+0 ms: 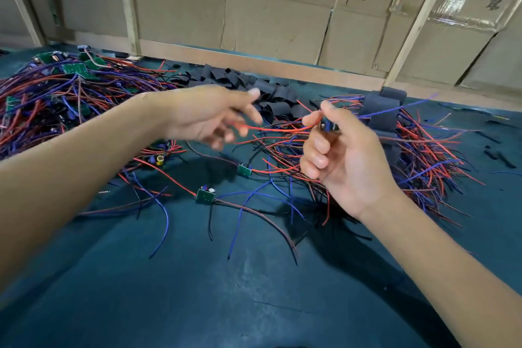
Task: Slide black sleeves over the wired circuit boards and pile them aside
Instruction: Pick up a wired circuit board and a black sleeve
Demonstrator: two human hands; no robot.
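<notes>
The right hand (336, 147) is nearest; its fingers (317, 147) curl round a small wired circuit board (327, 124), held above the tabletop (226, 291). The left hand (209, 118), blurred, hangs loosely spread and holds nothing, beside the board's red wire (271, 129). The board looks bare. Next, I judge, the left must fetch a sleeve from the black sleeves (254, 87) behind; the sleeved pile (381, 110) lies right.

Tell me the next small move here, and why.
Probably reach the left hand on to the loose black sleeves just behind it and pick one. The right hand already pinches a wired board that looks unsleeved, red wire trailing toward the left fingers, which look blurred and empty.
</notes>
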